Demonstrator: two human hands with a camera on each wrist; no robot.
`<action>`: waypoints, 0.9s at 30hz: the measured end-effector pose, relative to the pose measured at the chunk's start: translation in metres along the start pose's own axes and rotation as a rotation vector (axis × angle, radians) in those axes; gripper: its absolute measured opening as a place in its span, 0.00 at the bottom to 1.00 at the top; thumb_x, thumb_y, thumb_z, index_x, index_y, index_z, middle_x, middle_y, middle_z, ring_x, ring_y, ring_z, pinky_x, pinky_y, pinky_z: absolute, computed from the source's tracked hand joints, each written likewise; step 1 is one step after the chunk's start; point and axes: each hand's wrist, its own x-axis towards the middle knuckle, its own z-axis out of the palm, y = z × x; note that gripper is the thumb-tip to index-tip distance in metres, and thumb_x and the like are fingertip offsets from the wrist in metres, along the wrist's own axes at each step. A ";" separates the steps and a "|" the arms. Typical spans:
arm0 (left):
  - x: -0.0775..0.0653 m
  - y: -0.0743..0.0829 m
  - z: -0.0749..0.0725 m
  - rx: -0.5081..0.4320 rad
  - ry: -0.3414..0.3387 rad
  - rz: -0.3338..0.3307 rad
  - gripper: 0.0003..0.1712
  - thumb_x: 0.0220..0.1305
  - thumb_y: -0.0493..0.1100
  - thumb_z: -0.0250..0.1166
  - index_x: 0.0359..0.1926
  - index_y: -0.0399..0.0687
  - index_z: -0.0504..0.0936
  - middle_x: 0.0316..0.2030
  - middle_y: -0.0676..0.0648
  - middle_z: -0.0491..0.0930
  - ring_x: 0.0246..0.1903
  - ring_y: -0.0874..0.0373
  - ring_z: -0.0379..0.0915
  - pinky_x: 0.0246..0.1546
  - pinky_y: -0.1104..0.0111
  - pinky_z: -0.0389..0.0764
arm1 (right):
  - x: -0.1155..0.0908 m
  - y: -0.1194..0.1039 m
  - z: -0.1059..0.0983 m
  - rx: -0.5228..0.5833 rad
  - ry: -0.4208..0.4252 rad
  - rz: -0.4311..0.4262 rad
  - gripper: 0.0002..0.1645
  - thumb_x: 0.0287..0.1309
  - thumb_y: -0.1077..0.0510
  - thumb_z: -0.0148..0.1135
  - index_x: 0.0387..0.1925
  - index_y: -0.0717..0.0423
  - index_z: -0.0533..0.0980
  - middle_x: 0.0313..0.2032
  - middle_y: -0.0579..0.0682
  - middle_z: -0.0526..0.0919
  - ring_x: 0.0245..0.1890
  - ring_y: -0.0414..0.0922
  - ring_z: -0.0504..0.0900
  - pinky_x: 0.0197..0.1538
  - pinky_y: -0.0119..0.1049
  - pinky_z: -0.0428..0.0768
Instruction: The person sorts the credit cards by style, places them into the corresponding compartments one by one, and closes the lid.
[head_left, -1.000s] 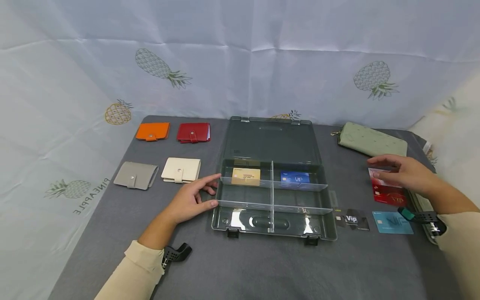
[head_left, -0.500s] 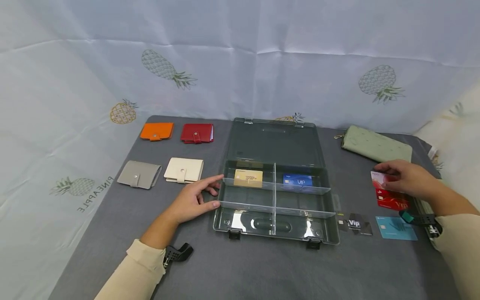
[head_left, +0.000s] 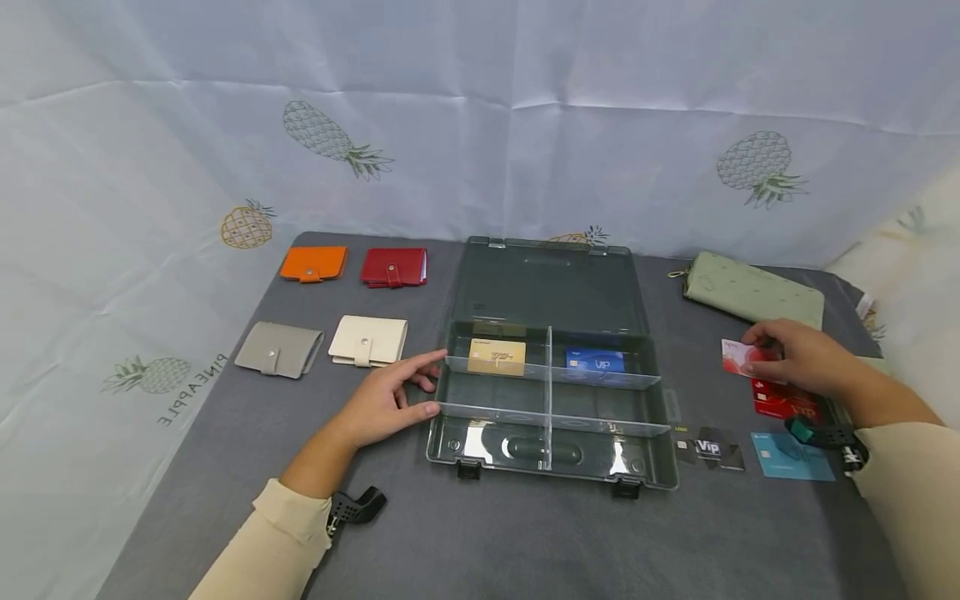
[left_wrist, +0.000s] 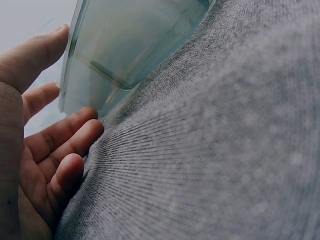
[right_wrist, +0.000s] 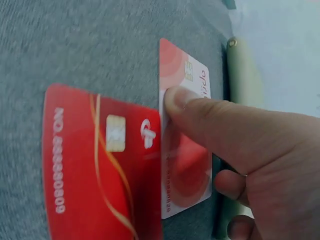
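My right hand (head_left: 810,358) pinches a pink-and-white bank card (head_left: 738,357), the thumb lying on its face in the right wrist view. Just in front of it lies a red VIP card (right_wrist: 105,165), partly under the hand in the head view. My left hand (head_left: 386,400) touches the left edge of a dark see-through divider box (head_left: 551,283) with its fingers relaxed. The box's lid is folded back. A gold card (head_left: 497,356) lies in the back left compartment and a blue VIP card (head_left: 595,361) in the back right one.
A black VIP card (head_left: 708,448) and a light-blue card (head_left: 792,457) lie right of the box. A green zip wallet (head_left: 753,287) is behind the right hand. Orange (head_left: 313,262), red (head_left: 393,267), grey (head_left: 279,348) and cream (head_left: 367,340) card holders lie at left.
My right hand has taken hold of the pink-and-white card and drawn it left, uncovering more of the red card. The left hand stays at the box edge.
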 end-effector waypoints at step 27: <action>0.000 0.000 0.001 -0.020 0.002 -0.003 0.40 0.65 0.43 0.77 0.76 0.49 0.75 0.55 0.46 0.85 0.46 0.55 0.82 0.29 0.69 0.81 | -0.003 -0.111 -0.045 0.191 0.018 -0.202 0.09 0.68 0.66 0.70 0.45 0.51 0.82 0.34 0.42 0.83 0.30 0.41 0.79 0.33 0.34 0.79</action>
